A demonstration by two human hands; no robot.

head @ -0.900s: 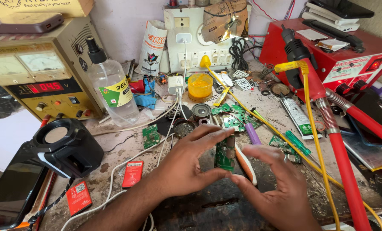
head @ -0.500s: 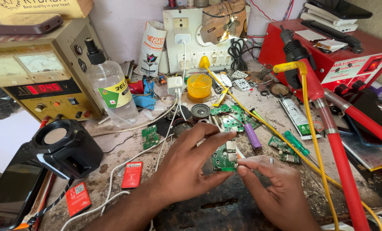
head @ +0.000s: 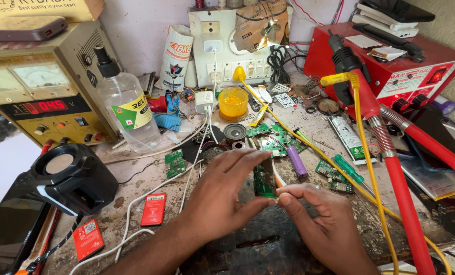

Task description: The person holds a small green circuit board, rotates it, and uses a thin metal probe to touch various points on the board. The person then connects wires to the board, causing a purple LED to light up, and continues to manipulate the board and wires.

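Near the middle of the desk, toward its front edge, both hands meet over a small green circuit board. The board is lifted off the desk, standing on edge and slightly tilted between the two hands. No tool is in either hand and nothing is being applied to the board, so the work looks to be at a handling or inspecting stage: the board is picked up and steadied, and anything further, such as soldering or fitting it back, appears undone as far as the view shows.

The left hand comes in from the lower left, palm down, with its fingers stretched forward and arched over the top of the board, the thumb pressing toward the board's lower edge, so it pinches the board from above and below. The right hand comes from the lower right, fingers curled, thumb and forefinger pressed together right at the board's lower right corner; whether they grip the board itself or a thin lead there is too small to tell.

Just beyond the hands lie more green boards, a purple cylindrical cell and a small round speaker. A yellow cable runs along the right, beside a red hose.
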